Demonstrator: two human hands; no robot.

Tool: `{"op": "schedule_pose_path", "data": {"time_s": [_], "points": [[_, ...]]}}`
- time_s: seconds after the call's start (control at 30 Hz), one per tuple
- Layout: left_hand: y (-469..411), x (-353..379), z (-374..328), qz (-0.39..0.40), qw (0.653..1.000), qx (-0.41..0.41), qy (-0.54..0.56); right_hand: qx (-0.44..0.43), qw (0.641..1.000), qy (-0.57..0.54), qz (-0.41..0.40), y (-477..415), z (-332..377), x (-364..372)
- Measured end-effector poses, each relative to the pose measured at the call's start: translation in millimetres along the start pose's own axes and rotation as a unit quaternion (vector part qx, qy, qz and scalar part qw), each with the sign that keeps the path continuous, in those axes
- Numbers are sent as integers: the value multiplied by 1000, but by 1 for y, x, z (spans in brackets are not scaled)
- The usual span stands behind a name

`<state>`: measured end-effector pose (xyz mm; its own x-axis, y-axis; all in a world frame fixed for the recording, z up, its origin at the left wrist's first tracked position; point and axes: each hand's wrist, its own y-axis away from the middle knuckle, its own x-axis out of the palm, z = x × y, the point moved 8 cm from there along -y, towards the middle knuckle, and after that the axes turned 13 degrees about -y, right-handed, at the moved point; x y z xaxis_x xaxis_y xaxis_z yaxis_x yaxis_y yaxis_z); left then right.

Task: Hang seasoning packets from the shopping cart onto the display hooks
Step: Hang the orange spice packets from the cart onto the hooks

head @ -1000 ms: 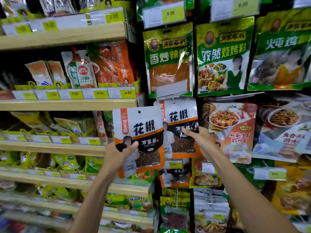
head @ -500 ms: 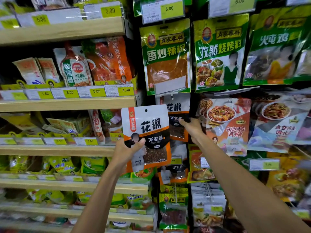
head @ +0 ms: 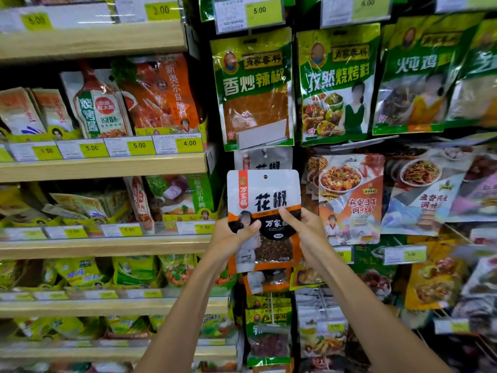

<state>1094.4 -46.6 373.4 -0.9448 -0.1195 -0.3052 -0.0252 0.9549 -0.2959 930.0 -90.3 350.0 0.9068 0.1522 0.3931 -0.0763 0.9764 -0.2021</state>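
A white, black and orange peppercorn seasoning packet [head: 265, 195] is held upright in front of the hook display. My left hand [head: 230, 239] grips its lower left edge with the thumb across the front. My right hand [head: 306, 232] grips its right side, fingers on the front. The small hang hole at the packet's top is free. Just above and behind it, a matching packet [head: 265, 158] hangs on a display hook, only its top showing. The shopping cart is out of view.
Green seasoning packets [head: 254, 87] hang in the row above, under price tags [head: 248, 13]. A mapo tofu seasoning packet [head: 349, 197] hangs right of my hands. Wooden shelves [head: 105, 166] with sauce pouches fill the left side. More packets hang below.
My left hand carried the packet right, in front of the hanging matching packet. My right hand left that hanging packet and took hold of the held packet's right side.
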Motion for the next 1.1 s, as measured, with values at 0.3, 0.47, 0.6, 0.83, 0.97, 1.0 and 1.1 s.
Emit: {"op": "schedule_pose_path", "data": {"time_s": [0.3, 0.47, 0.6, 0.83, 0.97, 1.0, 1.1], "points": [[10, -84, -97, -440, 714, 328, -435, -1, 1000, 5, -29, -21, 3, -26], [-30, -87, -96, -408, 610, 376, -566, -12, 999, 22, -25, -36, 9, -22], [-41, -96, -81, -404, 589, 390, -581, -12, 999, 38, -13, -45, 11, -17], [-43, -97, -68, -416, 595, 400, -559, -12, 999, 33, -6, -55, 13, -6], [-44, -100, -65, -432, 600, 380, -556, -21, 999, 33, -23, -57, 14, -5], [-44, -101, -64, -436, 603, 372, -554, -23, 999, 34, -26, -58, 15, -4], [-43, -102, -64, -440, 613, 365, -545, -25, 998, 32, -42, -59, 17, -2]]}}
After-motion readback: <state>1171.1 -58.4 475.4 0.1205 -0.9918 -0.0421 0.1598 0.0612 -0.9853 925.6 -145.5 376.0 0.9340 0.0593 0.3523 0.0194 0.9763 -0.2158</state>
